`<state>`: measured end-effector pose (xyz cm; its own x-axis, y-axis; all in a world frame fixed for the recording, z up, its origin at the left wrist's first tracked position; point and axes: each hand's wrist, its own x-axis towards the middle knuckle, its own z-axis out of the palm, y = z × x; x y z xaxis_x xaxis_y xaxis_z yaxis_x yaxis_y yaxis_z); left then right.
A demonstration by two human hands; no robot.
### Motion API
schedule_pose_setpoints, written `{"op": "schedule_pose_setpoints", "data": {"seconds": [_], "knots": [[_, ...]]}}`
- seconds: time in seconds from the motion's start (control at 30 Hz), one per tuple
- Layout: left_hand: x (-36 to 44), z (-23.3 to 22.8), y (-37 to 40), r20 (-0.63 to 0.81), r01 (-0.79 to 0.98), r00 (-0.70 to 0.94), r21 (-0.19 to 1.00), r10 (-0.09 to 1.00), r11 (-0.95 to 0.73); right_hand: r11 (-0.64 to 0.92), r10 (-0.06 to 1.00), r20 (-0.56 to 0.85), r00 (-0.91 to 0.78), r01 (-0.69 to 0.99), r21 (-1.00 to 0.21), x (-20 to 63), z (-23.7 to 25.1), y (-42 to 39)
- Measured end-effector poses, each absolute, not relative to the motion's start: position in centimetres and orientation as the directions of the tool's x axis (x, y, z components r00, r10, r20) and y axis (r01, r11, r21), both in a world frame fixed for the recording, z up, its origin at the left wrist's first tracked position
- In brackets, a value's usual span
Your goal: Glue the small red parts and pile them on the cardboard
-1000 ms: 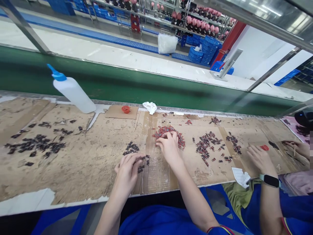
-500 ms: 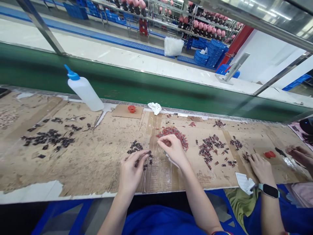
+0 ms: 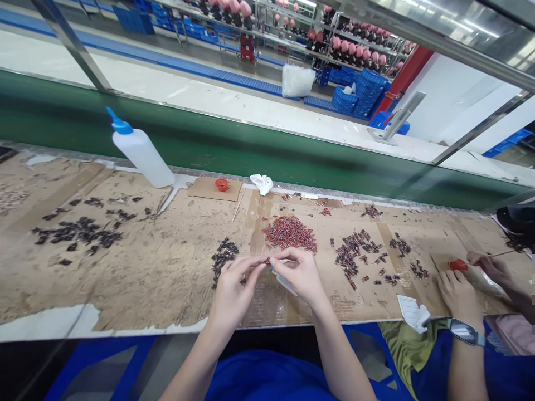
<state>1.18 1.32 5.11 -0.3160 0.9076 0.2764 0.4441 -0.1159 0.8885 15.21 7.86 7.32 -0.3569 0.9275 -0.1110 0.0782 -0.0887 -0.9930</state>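
Above the cardboard-covered bench, my left hand [image 3: 236, 284] and my right hand [image 3: 301, 275] meet fingertip to fingertip. Pinched between them is a tiny dark and red part [image 3: 267, 260]; its exact kind is too small to tell. Under my right palm shows a whitish object [image 3: 286, 284] with a bit of blue near the fingertips, mostly hidden. Just beyond my left hand lies a pile of small black pieces [image 3: 224, 253], partly covered by it. Past my right hand spreads a heap of small red and grey pieces [image 3: 290, 233].
A white squeeze bottle [image 3: 144, 159] with a blue nozzle stands back left, beside a red cup [image 3: 221, 184] on cardboard. Black pieces [image 3: 83, 233] lie left; dark-red parts [image 3: 355, 250] lie right. At far right, a co-worker's hands [image 3: 460, 295] work near another red cup [image 3: 457, 265].
My right hand has come down and left from the red heap to my left fingertips. The co-worker's watch-wearing hand has moved right, off a small pile.
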Motion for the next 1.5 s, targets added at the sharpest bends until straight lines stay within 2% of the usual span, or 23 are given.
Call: {"op": "schedule_pose_setpoints", "data": {"seconds": [0.23, 0.33, 0.57, 0.7, 0.93, 1.03, 1.1, 1.17, 1.23, 1.27, 1.37, 1.43, 1.5], "knots": [[2.2, 6.2, 1.9, 0.16, 0.249, -0.301, 0.965, 0.94, -0.085, 0.078, 0.926, 0.053, -0.373, 0.052, -0.996, 16.5, 7.0, 7.5], [2.8, 6.1, 2.2, 0.127, 0.2, -0.302, 0.977, 0.945, -0.067, 0.119, 0.924, 0.083, -0.373, 0.075, -0.99, 17.1, 6.8, 7.5], [5.5, 4.6, 3.2, 0.077, 0.041, -0.322, 0.997, 0.944, -0.067, -0.117, 0.938, -0.1, -0.331, -0.031, -0.993, 19.0, 6.2, 8.5], [7.5, 3.9, 3.8, 0.126, 0.044, -0.348, 0.992, 0.929, -0.118, -0.115, 0.972, -0.104, -0.212, -0.042, -0.992, 20.0, 5.6, 8.5], [8.2, 3.6, 4.7, 0.308, 0.219, -0.25, 0.941, 0.918, -0.257, 0.189, 0.979, 0.165, -0.117, 0.244, -0.951, 20.8, 5.5, 6.8], [9.1, 3.3, 5.7, 0.313, 0.241, -0.132, 0.931, 0.94, -0.276, 0.185, 0.982, 0.182, -0.044, 0.363, -0.913, 23.0, 5.6, 7.1], [9.9, 3.4, 6.6, 0.32, 0.244, -0.098, 0.926, 0.942, -0.289, 0.138, 0.97, 0.212, 0.122, 0.444, -0.885, 24.9, 5.7, 7.4], [10.5, 4.1, 7.2, 0.348, 0.246, -0.136, 0.919, 0.928, -0.308, 0.117, 0.893, 0.352, 0.279, 0.613, -0.781, 26.2, 5.9, 7.1], [10.2, 5.3, 7.3, 0.361, 0.241, -0.198, 0.919, 0.911, -0.312, 0.131, 0.871, 0.44, 0.22, 0.759, -0.638, 25.9, 5.9, 5.7], [9.5, 6.0, 7.2, 0.355, 0.238, -0.224, 0.923, 0.908, -0.302, 0.179, 0.901, 0.416, 0.12, 0.771, -0.61, 25.2, 5.8, 4.8], [5.8, 7.5, 6.4, 0.354, 0.337, -0.26, 0.905, 0.898, -0.259, 0.339, 0.94, 0.199, -0.277, 0.708, -0.62, 21.3, 4.7, 1.7], [2.5, 7.3, 5.7, 0.414, 0.503, -0.244, 0.827, 0.877, -0.25, 0.356, 0.925, 0.12, -0.361, 0.71, -0.608, 18.9, 3.9, 0.5], [-0.6, 6.1, 5.0, 0.408, 0.637, -0.107, 0.728, 0.907, -0.253, 0.353, 0.924, 0.105, -0.367, 0.717, -0.601, 17.7, 3.4, 0.2]]}}
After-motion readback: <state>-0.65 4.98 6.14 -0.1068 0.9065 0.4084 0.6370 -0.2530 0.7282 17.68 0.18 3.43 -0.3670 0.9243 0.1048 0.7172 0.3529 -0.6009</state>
